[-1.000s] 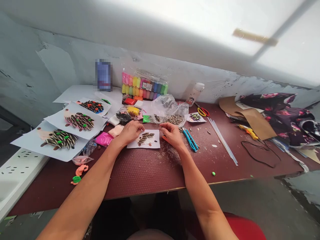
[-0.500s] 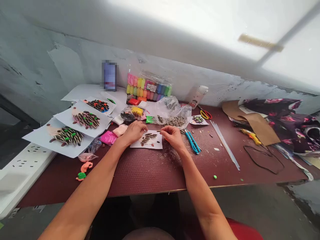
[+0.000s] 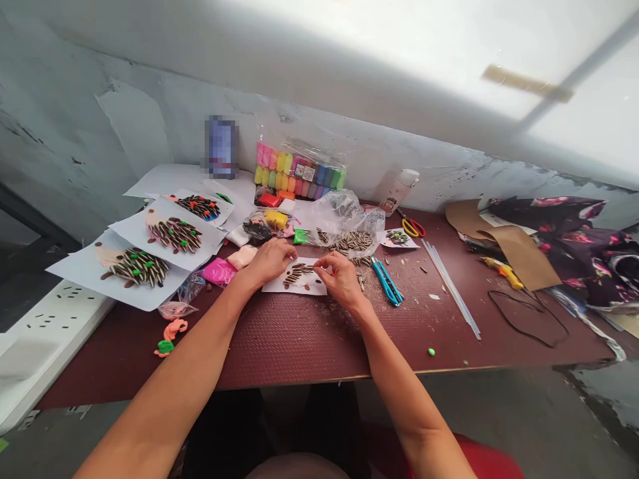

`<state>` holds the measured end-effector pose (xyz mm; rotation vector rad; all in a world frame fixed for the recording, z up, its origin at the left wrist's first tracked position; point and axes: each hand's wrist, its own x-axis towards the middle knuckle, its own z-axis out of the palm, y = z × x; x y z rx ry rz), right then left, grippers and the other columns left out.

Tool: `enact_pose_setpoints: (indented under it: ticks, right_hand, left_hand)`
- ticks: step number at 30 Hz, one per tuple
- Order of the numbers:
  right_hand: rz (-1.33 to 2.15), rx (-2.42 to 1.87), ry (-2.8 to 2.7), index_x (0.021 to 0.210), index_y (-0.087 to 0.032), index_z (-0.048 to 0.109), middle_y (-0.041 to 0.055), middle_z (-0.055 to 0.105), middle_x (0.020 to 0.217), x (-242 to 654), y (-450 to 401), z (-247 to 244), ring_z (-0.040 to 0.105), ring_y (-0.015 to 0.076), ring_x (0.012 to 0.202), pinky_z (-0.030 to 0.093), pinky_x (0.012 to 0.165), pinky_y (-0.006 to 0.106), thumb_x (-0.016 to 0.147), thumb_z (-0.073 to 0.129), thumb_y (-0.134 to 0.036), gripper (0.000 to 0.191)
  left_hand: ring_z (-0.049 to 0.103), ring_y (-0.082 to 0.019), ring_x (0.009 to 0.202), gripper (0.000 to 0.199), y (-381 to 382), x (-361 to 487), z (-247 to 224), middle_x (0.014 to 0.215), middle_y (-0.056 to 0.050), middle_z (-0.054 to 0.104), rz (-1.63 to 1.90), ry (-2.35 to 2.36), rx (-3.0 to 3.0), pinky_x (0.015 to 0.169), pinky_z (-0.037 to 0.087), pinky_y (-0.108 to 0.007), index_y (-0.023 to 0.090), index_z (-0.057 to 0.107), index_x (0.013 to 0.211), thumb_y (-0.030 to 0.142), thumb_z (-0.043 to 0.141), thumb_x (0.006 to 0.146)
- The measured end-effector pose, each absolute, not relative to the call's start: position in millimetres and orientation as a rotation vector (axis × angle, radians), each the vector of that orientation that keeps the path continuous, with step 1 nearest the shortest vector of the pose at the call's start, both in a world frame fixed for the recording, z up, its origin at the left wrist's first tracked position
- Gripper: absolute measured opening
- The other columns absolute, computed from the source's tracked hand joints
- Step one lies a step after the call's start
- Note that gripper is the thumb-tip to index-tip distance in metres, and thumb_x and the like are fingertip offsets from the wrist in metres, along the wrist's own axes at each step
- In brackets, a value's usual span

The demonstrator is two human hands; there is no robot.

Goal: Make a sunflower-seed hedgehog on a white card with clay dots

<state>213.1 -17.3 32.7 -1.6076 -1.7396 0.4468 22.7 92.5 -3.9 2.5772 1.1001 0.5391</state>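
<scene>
A small white paper card (image 3: 294, 288) lies on the table with rows of striped sunflower seeds (image 3: 298, 273) stuck on it in a hedgehog-like shape. My left hand (image 3: 273, 259) holds the card at its upper left, fingers bent and close together. Over the card's right side, my right hand (image 3: 340, 274) is closed in a pinch on a single sunflower seed at the edge of the seed rows; the fingertips partly hide it. Just behind this hand, loose sunflower seeds (image 3: 352, 241) spill from a clear plastic bag (image 3: 344, 209).
Finished seed pictures on white sheets (image 3: 154, 298) overlap at the left. Pink clay (image 3: 218, 271) sits beside my left wrist. A blue utility knife (image 3: 387, 283), scissors (image 3: 413, 227), glue sticks (image 3: 452, 289) and a glue gun (image 3: 506, 271) lie to the right. Colourful clay packs (image 3: 299, 171) lean on the wall.
My right hand has moved slightly left, bringing the pinched sunflower seed from beside the card's upper right onto the seed rows. My left hand stays at the card.
</scene>
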Motion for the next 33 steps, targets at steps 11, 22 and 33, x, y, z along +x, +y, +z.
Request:
enact_pose_setpoints:
  ticks: [11, 22, 33]
  right_hand:
    - [0.476, -1.692, -1.785, 0.078, -0.019, 0.075, -0.0003, 0.059, 0.076, 207.8, -18.6, 28.1, 0.054, 0.0141, 0.076, 0.039, 0.075, 0.026, 0.083, 0.070, -0.009, 0.012]
    - [0.444, -1.686, -1.823, 0.080, -0.021, 0.075, 0.0004, 0.060, 0.080, 206.3, -16.6, 21.7, 0.054, 0.0158, 0.081, 0.039, 0.079, 0.028, 0.084, 0.070, -0.011, 0.012]
    - [0.432, -1.694, -1.844, 0.078, -0.020, 0.073, -0.0010, 0.058, 0.078, 204.3, -16.9, 22.5, 0.052, 0.0139, 0.077, 0.039, 0.076, 0.026, 0.082, 0.071, -0.009, 0.011]
  left_hand:
    - [0.065, -0.023, 0.089, 0.022, 92.9, 21.6, -5.1, 0.091, -0.008, 0.074, 0.573, 1.091, 2.580, 0.086, 0.050, -0.033, 0.021, 0.081, 0.090, 0.014, 0.061, 0.083]
    - [0.065, -0.023, 0.091, 0.022, 92.5, 22.1, -6.1, 0.092, -0.008, 0.074, 0.587, 1.082, 2.560, 0.089, 0.050, -0.034, 0.020, 0.080, 0.090, 0.012, 0.061, 0.083]
    - [0.065, -0.023, 0.089, 0.024, 92.5, 22.1, -4.5, 0.091, -0.008, 0.074, 0.571, 1.083, 2.580, 0.087, 0.051, -0.034, 0.021, 0.080, 0.089, 0.015, 0.057, 0.084]
